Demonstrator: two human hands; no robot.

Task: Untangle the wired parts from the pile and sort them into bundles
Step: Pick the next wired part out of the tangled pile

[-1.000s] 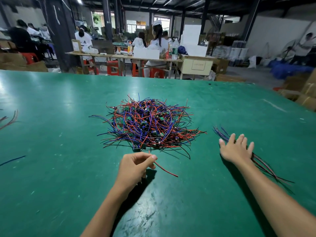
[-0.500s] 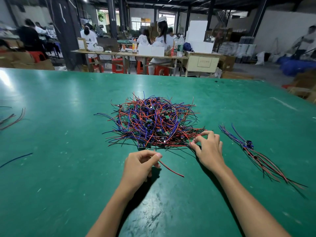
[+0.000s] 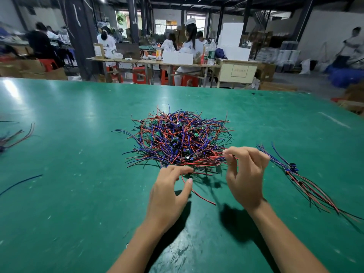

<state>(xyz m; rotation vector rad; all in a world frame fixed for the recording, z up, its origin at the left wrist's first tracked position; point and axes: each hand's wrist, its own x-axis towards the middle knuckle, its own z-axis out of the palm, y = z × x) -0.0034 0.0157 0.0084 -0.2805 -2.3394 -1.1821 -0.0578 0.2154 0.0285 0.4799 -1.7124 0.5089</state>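
Note:
A tangled pile of red and blue wired parts (image 3: 181, 140) lies in the middle of the green table (image 3: 78, 194). My right hand (image 3: 246, 174) is raised at the pile's near right edge and pinches wires from the pile between thumb and forefinger. My left hand (image 3: 169, 192) hovers at the pile's near edge with fingers loosely curved; a loose red wire (image 3: 199, 195) runs under its thumb, and I cannot tell whether it is held. A sorted bundle (image 3: 301, 178) lies to the right of my right hand.
A few loose wires (image 3: 17, 136) lie at the table's far left, and a single dark wire (image 3: 19, 183) lies nearer. Beyond the table's far edge, people sit at workbenches (image 3: 153, 62) with boxes and red stools.
My right hand left the bundle on the right, came to the pile's edge and lifted, pinching wires. My left hand loosened from a closed pinch and moved up to the pile.

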